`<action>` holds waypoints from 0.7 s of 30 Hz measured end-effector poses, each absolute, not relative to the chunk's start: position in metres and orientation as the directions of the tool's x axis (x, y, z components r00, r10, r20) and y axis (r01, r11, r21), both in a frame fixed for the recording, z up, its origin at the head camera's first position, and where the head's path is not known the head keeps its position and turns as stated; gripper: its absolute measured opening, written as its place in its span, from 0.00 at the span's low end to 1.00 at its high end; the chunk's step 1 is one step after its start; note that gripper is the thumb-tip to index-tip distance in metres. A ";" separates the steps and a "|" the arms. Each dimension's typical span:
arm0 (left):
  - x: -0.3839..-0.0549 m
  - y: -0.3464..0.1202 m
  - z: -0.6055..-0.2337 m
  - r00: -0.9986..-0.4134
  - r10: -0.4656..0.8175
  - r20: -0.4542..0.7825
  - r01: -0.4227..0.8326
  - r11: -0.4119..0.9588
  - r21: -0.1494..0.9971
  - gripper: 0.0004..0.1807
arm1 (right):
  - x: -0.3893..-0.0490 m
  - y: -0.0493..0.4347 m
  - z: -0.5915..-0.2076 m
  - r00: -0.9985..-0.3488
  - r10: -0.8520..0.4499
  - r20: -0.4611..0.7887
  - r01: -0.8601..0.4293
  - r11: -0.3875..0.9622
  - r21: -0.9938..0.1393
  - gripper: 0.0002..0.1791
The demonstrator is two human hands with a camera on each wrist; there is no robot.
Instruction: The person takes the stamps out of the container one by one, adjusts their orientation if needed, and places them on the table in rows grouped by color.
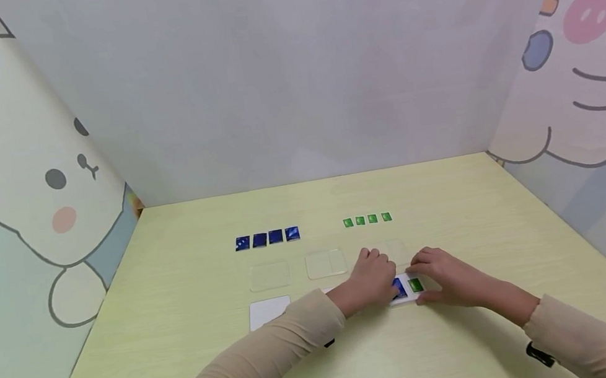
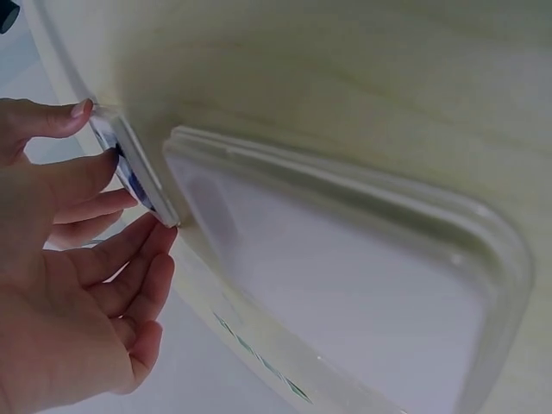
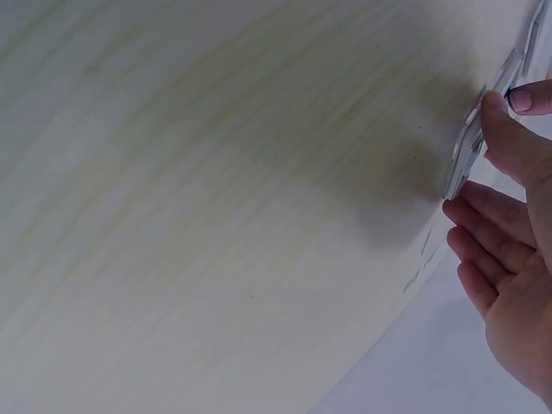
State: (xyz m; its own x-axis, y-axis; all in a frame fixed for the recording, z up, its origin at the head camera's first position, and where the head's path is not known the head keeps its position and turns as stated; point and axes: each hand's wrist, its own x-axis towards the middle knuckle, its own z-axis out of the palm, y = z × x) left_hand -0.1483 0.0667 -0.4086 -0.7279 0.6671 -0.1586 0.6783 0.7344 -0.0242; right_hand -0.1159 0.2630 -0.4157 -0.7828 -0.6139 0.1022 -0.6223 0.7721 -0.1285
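Observation:
A shallow clear plastic case with a white inside lies under both hands, bearing a blue picture square and a smaller green one side by side. My left hand holds its left end, thumb on the blue square and fingertips at the far edge. With thumb at the near edge and fingers at the far one, my right hand grips the right end. In the left wrist view, another white-filled clear case is beside the held one; the left forearm mostly covers it in the head view.
Farther left is a third white-filled case. Behind them lie clear flat lids, one left, one middle, one right partly behind the left hand. Several blue squares and several green squares form rows farther back.

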 end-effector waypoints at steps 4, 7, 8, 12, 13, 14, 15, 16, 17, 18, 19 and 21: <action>-0.147 0.067 -0.410 -0.732 0.663 -0.156 0.674 0.738 -0.028 0.17 | -0.117 0.261 -0.415 -0.783 -0.616 0.089 -0.622 0.774 -0.117 0.28; -0.146 0.068 -0.410 -0.735 0.661 -0.149 0.673 0.739 -0.038 0.16 | -0.118 0.260 -0.413 -0.780 -0.620 0.085 -0.626 0.771 -0.115 0.28; -0.146 0.068 -0.410 -0.736 0.661 -0.146 0.672 0.740 -0.039 0.17 | -0.119 0.260 -0.412 -0.778 -0.623 0.086 -0.629 0.769 -0.116 0.27; -0.145 0.069 -0.412 -0.743 0.654 -0.142 0.664 0.747 -0.038 0.18 | -0.121 0.259 -0.412 -0.783 -0.617 0.077 -0.622 0.775 -0.115 0.27; -0.145 0.069 -0.412 -0.746 0.651 -0.142 0.661 0.750 -0.034 0.18 | -0.121 0.259 -0.412 -0.787 -0.612 0.071 -0.616 0.779 -0.116 0.28; -0.145 0.069 -0.412 -0.749 0.647 -0.142 0.657 0.753 -0.031 0.18 | -0.121 0.258 -0.412 -0.791 -0.608 0.067 -0.612 0.782 -0.118 0.28; -0.145 0.070 -0.413 -0.752 0.643 -0.143 0.653 0.757 -0.026 0.18 | -0.121 0.258 -0.412 -0.793 -0.605 0.063 -0.608 0.785 -0.121 0.28; -0.145 0.070 -0.413 -0.756 0.639 -0.144 0.648 0.761 -0.022 0.18 | -0.122 0.258 -0.411 -0.792 -0.607 0.062 -0.610 0.783 -0.124 0.28; -0.145 0.070 -0.414 -0.759 0.635 -0.144 0.643 0.765 -0.018 0.18 | -0.122 0.258 -0.411 -0.791 -0.608 0.064 -0.611 0.781 -0.127 0.28; -0.145 0.070 -0.414 -0.762 0.631 -0.144 0.639 0.769 -0.013 0.18 | -0.122 0.257 -0.411 -0.790 -0.610 0.065 -0.613 0.780 -0.130 0.28; -0.145 0.070 -0.414 -0.766 0.627 -0.143 0.634 0.773 -0.009 0.18 | -0.123 0.257 -0.411 -0.788 -0.612 0.067 -0.615 0.777 -0.132 0.28; -0.145 0.071 -0.414 -0.772 0.620 -0.140 0.626 0.780 -0.004 0.18 | -0.123 0.257 -0.411 -0.786 -0.615 0.067 -0.618 0.774 -0.137 0.27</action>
